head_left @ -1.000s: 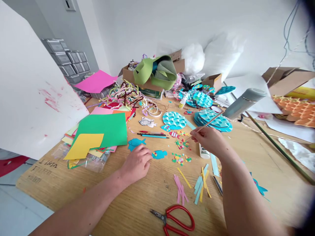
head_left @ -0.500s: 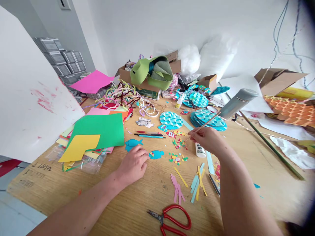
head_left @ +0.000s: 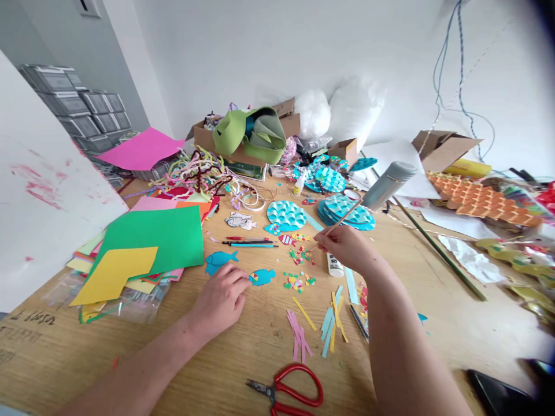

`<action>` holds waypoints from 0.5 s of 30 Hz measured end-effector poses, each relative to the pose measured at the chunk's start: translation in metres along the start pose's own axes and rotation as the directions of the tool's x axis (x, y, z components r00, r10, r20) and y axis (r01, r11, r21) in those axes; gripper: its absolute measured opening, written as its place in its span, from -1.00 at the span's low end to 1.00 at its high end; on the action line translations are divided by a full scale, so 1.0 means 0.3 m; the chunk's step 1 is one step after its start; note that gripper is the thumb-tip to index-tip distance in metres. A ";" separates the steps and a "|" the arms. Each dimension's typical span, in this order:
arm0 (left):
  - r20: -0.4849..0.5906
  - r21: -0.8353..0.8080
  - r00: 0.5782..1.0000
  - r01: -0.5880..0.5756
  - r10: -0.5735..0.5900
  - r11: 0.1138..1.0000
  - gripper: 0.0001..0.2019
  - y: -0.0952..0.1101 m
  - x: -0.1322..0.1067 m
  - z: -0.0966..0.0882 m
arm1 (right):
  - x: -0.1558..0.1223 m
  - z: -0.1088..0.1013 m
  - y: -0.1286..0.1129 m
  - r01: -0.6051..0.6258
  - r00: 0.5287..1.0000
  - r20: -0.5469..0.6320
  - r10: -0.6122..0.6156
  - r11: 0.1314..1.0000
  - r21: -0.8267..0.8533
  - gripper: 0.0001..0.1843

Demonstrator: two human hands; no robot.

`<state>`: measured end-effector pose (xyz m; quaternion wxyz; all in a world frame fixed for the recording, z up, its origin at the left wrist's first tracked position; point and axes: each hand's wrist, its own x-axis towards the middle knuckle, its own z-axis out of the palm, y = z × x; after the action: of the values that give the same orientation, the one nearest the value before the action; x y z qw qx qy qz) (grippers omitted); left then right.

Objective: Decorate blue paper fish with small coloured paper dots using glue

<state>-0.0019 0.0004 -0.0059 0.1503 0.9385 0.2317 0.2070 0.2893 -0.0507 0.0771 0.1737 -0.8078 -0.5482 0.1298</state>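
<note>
The view has swung right, with the right hand (head_left: 347, 247) still clamping a thin stick (head_left: 342, 218) in its fingers over central paper bits (head_left: 299, 255) and the left hand (head_left: 222, 296), grip unclear, touching a blue fish (head_left: 263, 277).

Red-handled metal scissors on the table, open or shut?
Shut: the scissors have both blades together, tapering to one tip, no gap visible.

The left forearm (head_left: 147, 361) slants in low from the corner, ending in the left hand (head_left: 220, 296), palm down, fingers loosely bent. The right forearm (head_left: 405, 332) rises more steeply; the right hand (head_left: 344, 245) turns inward, its thumb and fingertips pinched together.
</note>
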 end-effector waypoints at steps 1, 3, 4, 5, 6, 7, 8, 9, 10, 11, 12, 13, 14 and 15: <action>-0.001 0.001 1.000 0.001 -0.001 1.000 -0.65 0.001 0.000 0.000 | 0.000 -0.001 0.000 -0.004 1.000 0.003 0.004 1.000 -0.019 -0.72; 0.000 0.003 1.000 0.004 -0.004 1.000 -0.65 0.002 0.001 -0.002 | 0.001 0.000 0.002 -0.008 1.000 0.017 0.008 0.999 -0.031 -0.74; -0.001 0.005 1.000 0.004 -0.004 1.000 -0.64 0.003 0.002 -0.003 | 0.001 0.001 0.004 -0.011 1.000 0.021 0.012 1.000 -0.023 -0.74; -0.001 0.007 1.000 0.004 -0.004 1.000 -0.64 0.004 0.002 -0.004 | 0.001 0.002 0.007 -0.013 1.000 0.021 0.013 1.000 -0.011 -0.74; -0.003 0.009 1.000 0.004 -0.004 1.000 -0.63 0.005 0.003 -0.004 | 0.001 0.004 0.009 -0.010 1.000 0.019 0.010 1.000 0.004 -0.74; -0.005 0.011 1.000 0.004 -0.004 1.000 -0.63 0.005 0.003 -0.005 | 0.001 0.005 0.011 -0.001 1.000 0.017 0.001 1.000 0.016 -0.74; -0.006 0.013 1.000 0.003 -0.003 1.000 -0.63 0.006 0.004 -0.005 | 0.001 0.007 0.012 0.014 1.000 0.018 -0.014 1.000 0.028 -0.74; -0.006 0.014 1.000 0.003 -0.003 1.000 -0.63 0.006 0.004 -0.006 | 0.000 0.009 0.013 0.032 0.999 0.022 -0.033 0.999 0.040 -0.73; -0.005 0.015 1.000 0.003 -0.003 1.000 -0.63 0.006 0.004 -0.006 | -0.001 0.012 0.012 0.053 0.998 0.031 -0.054 0.997 0.051 -0.73; -0.004 0.016 1.000 0.003 -0.003 1.000 -0.64 0.007 0.004 -0.005 | -0.001 0.015 0.009 0.072 0.996 0.043 -0.075 0.996 0.061 -0.72; -0.003 0.016 1.000 0.003 -0.003 1.000 -0.64 0.007 0.003 -0.005 | -0.001 0.019 0.007 0.087 0.994 0.057 -0.091 0.994 0.069 -0.71; -0.002 0.017 1.000 0.003 -0.003 1.000 -0.64 0.007 0.003 -0.005 | -0.001 0.024 0.003 0.097 0.992 0.072 -0.102 0.993 0.071 -0.70; -0.001 0.018 1.000 0.003 -0.003 1.000 -0.64 0.007 0.003 -0.004 | 0.000 0.030 0.000 0.104 0.990 0.087 -0.109 0.992 0.067 -0.70; 0.000 0.017 1.000 0.004 -0.004 1.000 -0.64 0.006 0.003 -0.004 | 0.002 0.036 -0.002 0.108 0.989 0.100 -0.114 0.993 0.056 -0.69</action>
<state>-0.0011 -0.0006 -0.0039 0.1426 0.9394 0.2354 0.2046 0.2845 -0.0485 0.0675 0.1726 -0.7636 -0.5970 0.1750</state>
